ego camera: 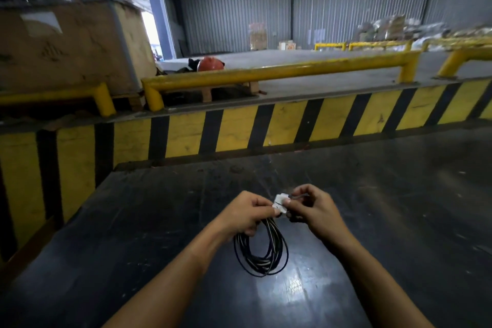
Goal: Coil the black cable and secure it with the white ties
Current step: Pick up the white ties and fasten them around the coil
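Black cable (261, 247) already coiled, hanging from clenched left hand (246, 214); right hand (310, 209) fingers pinch white tie (281, 202) at coil top, fastening apparently unfinished.

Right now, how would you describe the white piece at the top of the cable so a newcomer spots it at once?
Start at the dark tabletop in front of the yellow-and-black striped barrier. Above it, the left hand and right hand meet over the coiled black cable. The white tie is pinched between their fingertips, the only pale thing there.
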Tool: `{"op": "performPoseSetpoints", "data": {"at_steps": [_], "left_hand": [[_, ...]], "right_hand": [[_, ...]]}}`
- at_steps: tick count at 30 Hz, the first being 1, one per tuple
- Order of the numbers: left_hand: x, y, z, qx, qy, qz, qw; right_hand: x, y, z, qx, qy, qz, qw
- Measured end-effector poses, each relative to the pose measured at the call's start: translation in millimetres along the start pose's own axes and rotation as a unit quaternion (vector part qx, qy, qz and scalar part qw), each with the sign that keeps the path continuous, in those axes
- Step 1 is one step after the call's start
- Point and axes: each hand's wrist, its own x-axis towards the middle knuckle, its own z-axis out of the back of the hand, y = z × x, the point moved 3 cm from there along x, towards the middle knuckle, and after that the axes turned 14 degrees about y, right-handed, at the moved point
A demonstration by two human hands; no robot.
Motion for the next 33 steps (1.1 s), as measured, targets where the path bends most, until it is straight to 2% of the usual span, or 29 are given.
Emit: {"op": "performPoseSetpoints", "data": {"at_steps": [5,9,14,16,18,21,24,27,30,33], "left_hand": [[-5.5,-32.8,16.1,-0.016,-0.003,-0.034,0.999],[-10.8,-54.0,27.0,-0.018,-0.007,-0.054,0.998],[-20.8,-72.9,33.7,0.019,0.014,-0.069,0.997],[-22.9,-77.7,34.9,0.025,0.010,-0.077,0.997],[-23.8,-81.6,33.9,0.025,0.000,-0.087,0.996],[-24.8,-82.1,29.6,0.029,-0.008,-0.090,0.995],[-27.9,-76.3,28.1,0.013,-0.030,-0.092,0.995],[-32.0,-73.6,32.1,-0.013,-0.078,-0.113,0.990],[-39.6,-77.2,34.3,-0.075,-0.112,-0.162,0.978],[-44.8,-84.0,34.9,-0.122,-0.130,-0.203,0.963]], "right_hand": [[14.0,41.0,3.9,-0.140,0.029,0.066,0.988],[16.2,65.2,5.3,-0.207,0.099,0.107,0.968],[19.9,80.5,7.5,-0.252,0.095,0.135,0.954],[22.8,82.5,7.2,-0.268,0.068,0.145,0.950],[24.8,84.9,6.7,-0.264,0.009,0.155,0.952],[24.6,90.6,6.1,-0.133,-0.085,0.152,0.976],[21.2,95.4,5.8,-0.055,-0.089,0.148,0.983],[18.0,99.0,5.9,-0.115,-0.103,0.176,0.972],[14.0,106.1,4.7,-0.231,-0.117,0.202,0.944],[12.2,107.2,-2.6,-0.322,-0.099,0.225,0.914]]}}
